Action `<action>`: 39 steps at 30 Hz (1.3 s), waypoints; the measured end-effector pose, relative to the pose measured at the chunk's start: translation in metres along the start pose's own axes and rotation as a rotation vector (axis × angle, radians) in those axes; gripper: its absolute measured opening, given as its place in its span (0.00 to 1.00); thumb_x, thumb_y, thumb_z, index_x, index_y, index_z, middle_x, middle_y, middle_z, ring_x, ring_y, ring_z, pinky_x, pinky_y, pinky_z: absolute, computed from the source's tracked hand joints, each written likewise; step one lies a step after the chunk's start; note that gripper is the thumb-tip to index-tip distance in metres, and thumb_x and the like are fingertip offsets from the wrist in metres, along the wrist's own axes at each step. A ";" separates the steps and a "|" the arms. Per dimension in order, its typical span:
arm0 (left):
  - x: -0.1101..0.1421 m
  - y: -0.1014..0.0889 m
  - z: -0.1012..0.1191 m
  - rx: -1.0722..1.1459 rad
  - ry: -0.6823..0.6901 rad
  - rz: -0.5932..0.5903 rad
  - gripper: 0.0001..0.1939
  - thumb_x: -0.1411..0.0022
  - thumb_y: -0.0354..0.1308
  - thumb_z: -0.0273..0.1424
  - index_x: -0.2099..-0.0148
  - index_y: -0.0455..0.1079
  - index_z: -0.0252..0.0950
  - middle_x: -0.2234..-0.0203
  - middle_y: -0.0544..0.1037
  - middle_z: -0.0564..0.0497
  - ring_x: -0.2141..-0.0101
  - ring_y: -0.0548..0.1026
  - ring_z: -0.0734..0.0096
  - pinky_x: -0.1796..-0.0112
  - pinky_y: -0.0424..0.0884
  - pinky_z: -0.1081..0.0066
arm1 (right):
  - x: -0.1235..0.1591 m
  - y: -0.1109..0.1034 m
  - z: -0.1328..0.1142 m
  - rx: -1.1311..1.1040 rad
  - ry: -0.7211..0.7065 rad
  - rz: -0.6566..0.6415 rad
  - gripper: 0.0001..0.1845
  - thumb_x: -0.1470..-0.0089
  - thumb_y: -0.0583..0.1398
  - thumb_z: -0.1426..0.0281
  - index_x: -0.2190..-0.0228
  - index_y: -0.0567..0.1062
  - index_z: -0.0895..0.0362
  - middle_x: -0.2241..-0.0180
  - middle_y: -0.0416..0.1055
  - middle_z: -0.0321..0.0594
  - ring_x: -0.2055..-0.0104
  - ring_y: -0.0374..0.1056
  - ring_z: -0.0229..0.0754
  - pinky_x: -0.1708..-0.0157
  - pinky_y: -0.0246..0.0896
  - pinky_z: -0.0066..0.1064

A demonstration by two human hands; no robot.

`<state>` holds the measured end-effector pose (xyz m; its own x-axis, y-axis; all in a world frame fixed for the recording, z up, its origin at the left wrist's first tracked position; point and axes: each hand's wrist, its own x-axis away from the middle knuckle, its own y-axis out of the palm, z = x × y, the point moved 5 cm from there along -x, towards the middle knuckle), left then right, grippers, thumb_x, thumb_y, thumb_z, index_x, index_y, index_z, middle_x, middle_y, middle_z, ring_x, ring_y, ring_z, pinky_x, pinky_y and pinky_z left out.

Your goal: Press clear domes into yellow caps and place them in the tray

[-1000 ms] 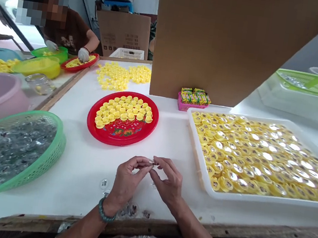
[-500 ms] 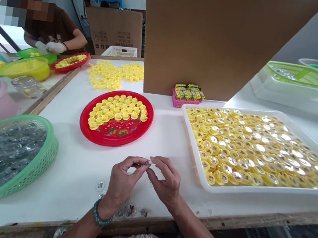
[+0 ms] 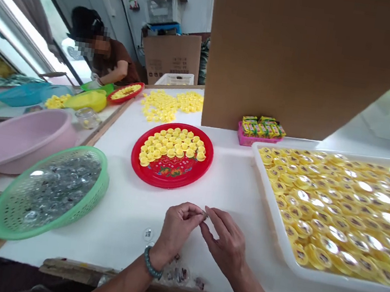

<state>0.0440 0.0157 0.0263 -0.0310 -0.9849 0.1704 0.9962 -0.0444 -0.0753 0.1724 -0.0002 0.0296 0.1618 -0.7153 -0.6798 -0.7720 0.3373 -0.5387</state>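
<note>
Pinching left hand (image 3: 176, 233): thumb and forefinger meet at their tips on a small piece (image 3: 204, 215), the other fingers curling in beside them.
Right hand (image 3: 228, 242): loosely half open, thumb and forefinger parted with their tips right at the piece; whether they touch it, I cannot tell.
Fingertip grip: it seems slight, so a hard press or a twist from the other side could flick the piece out onto the table between the wrists.
Loose clear pieces (image 3: 180, 274): just behind the left hand, near the wooden edge (image 3: 70, 271); a forearm drawn back too low could sweep some over.
Clear disc (image 3: 147, 234): lying flat just left of the left wrist, where the bracelet (image 3: 153, 263) or the wrist could drag it.
White tray (image 3: 343, 282): to the right of the right hand, crowded with yellow pieces (image 3: 323, 215) under shiny round tops; a wide elbow swing could knock its rim and jostle them.
Red plate (image 3: 161, 180): ahead of the left hand, its yellow cups (image 3: 173, 144) bunched on the far half; a careless reach might tip a few.
Small piece, looks: dull greyish with a darker patch, mostly covered by fingertips; its outline and any print are too small to read.
</note>
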 end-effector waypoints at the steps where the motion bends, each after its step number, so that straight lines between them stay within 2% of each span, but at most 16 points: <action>1: -0.001 0.000 0.000 0.006 -0.002 -0.022 0.08 0.47 0.60 0.35 0.68 0.74 0.35 0.74 0.79 0.50 0.72 0.76 0.70 0.69 0.71 0.73 | 0.000 0.002 0.001 0.016 -0.009 -0.003 0.22 0.48 0.58 0.76 0.50 0.68 0.54 0.63 0.73 0.44 0.62 0.70 0.43 0.63 0.69 0.36; 3: -0.006 -0.002 0.003 -0.049 0.028 -0.098 0.10 0.45 0.58 0.36 0.66 0.74 0.36 0.72 0.80 0.49 0.69 0.77 0.68 0.66 0.71 0.72 | 0.002 0.005 0.002 0.031 -0.005 -0.005 0.21 0.48 0.58 0.75 0.51 0.68 0.55 0.63 0.73 0.44 0.63 0.71 0.43 0.64 0.69 0.35; 5: -0.020 -0.018 0.012 -0.232 0.090 -0.115 0.12 0.43 0.55 0.39 0.64 0.75 0.37 0.71 0.80 0.49 0.67 0.77 0.66 0.65 0.71 0.71 | 0.003 0.006 0.004 0.024 0.030 -0.009 0.20 0.48 0.58 0.75 0.52 0.68 0.55 0.64 0.73 0.43 0.64 0.71 0.42 0.65 0.70 0.34; 7: -0.046 -0.051 0.023 -0.543 0.143 0.029 0.14 0.43 0.55 0.41 0.61 0.73 0.38 0.68 0.79 0.49 0.67 0.76 0.66 0.64 0.70 0.69 | 0.004 0.006 0.006 0.010 0.070 -0.007 0.18 0.48 0.58 0.74 0.53 0.69 0.55 0.64 0.73 0.43 0.66 0.71 0.41 0.66 0.70 0.32; 9: -0.076 -0.099 0.036 -0.936 0.125 0.346 0.16 0.44 0.55 0.41 0.58 0.71 0.36 0.64 0.78 0.45 0.65 0.76 0.62 0.63 0.69 0.66 | 0.006 0.005 0.006 -0.005 0.085 -0.009 0.18 0.47 0.58 0.74 0.53 0.69 0.55 0.64 0.72 0.43 0.66 0.71 0.40 0.66 0.70 0.32; 10: -0.091 -0.121 0.040 -1.106 0.080 0.437 0.17 0.44 0.55 0.39 0.56 0.69 0.35 0.60 0.77 0.43 0.61 0.75 0.60 0.62 0.68 0.66 | 0.006 0.005 0.006 -0.012 0.083 -0.010 0.18 0.47 0.58 0.74 0.53 0.68 0.55 0.63 0.72 0.44 0.65 0.71 0.41 0.65 0.70 0.33; 11: -0.106 -0.140 0.041 -1.247 -0.006 0.474 0.17 0.44 0.55 0.37 0.54 0.68 0.34 0.58 0.76 0.42 0.59 0.74 0.59 0.61 0.68 0.67 | 0.006 0.005 0.006 -0.019 0.077 -0.013 0.19 0.47 0.58 0.74 0.53 0.68 0.55 0.63 0.72 0.44 0.65 0.71 0.41 0.65 0.70 0.33; 12: -0.118 -0.156 0.041 -1.287 -0.040 0.480 0.17 0.45 0.56 0.35 0.54 0.68 0.32 0.59 0.75 0.40 0.59 0.74 0.57 0.61 0.67 0.66 | 0.006 0.005 0.005 -0.028 0.068 -0.015 0.19 0.47 0.58 0.74 0.52 0.68 0.55 0.63 0.72 0.44 0.64 0.71 0.41 0.65 0.70 0.33; 15: -0.143 -0.183 0.036 -1.352 -0.088 0.460 0.15 0.48 0.58 0.31 0.57 0.69 0.30 0.60 0.76 0.36 0.59 0.74 0.53 0.63 0.67 0.65 | 0.006 0.004 0.004 -0.052 0.049 -0.011 0.19 0.47 0.58 0.75 0.52 0.68 0.56 0.63 0.72 0.44 0.64 0.71 0.42 0.66 0.71 0.33; 20: -0.153 -0.190 0.023 -1.406 -0.110 0.409 0.12 0.48 0.56 0.30 0.60 0.69 0.32 0.64 0.77 0.39 0.60 0.75 0.54 0.65 0.67 0.66 | 0.002 0.003 0.002 -0.069 0.048 -0.013 0.19 0.48 0.58 0.75 0.52 0.68 0.56 0.64 0.72 0.45 0.65 0.71 0.42 0.67 0.71 0.33; 26: -0.155 -0.192 0.020 -1.416 -0.143 0.420 0.14 0.48 0.55 0.32 0.58 0.68 0.33 0.63 0.78 0.40 0.61 0.76 0.54 0.65 0.67 0.66 | 0.002 0.005 0.001 -0.093 0.051 -0.038 0.19 0.47 0.57 0.75 0.52 0.68 0.55 0.64 0.72 0.44 0.65 0.71 0.42 0.67 0.71 0.33; 30: -0.152 -0.188 0.020 -1.417 -0.155 0.414 0.15 0.48 0.54 0.30 0.56 0.67 0.33 0.63 0.78 0.39 0.61 0.76 0.53 0.65 0.67 0.65 | 0.005 0.005 0.000 -0.108 0.045 -0.070 0.20 0.47 0.57 0.75 0.52 0.68 0.55 0.65 0.72 0.44 0.65 0.71 0.41 0.67 0.71 0.33; 35: -0.145 -0.181 0.020 -1.429 -0.149 0.393 0.16 0.49 0.56 0.33 0.56 0.68 0.34 0.63 0.78 0.41 0.61 0.75 0.55 0.65 0.68 0.66 | 0.008 0.007 0.001 -0.119 0.046 -0.096 0.20 0.47 0.57 0.75 0.51 0.67 0.55 0.64 0.71 0.44 0.65 0.71 0.41 0.66 0.70 0.33; 39: -0.143 -0.177 0.017 -1.441 -0.166 0.390 0.16 0.48 0.55 0.35 0.57 0.69 0.35 0.62 0.78 0.41 0.60 0.75 0.55 0.64 0.68 0.67 | 0.006 0.005 0.003 -0.132 0.113 -0.077 0.17 0.47 0.57 0.75 0.54 0.68 0.55 0.67 0.72 0.41 0.68 0.70 0.39 0.67 0.70 0.31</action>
<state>-0.1269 0.1674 0.0319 0.3176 -0.9482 0.0109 0.0043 -0.0101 -0.9999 0.1709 -0.0007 0.0214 0.1595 -0.8025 -0.5749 -0.8354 0.2006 -0.5118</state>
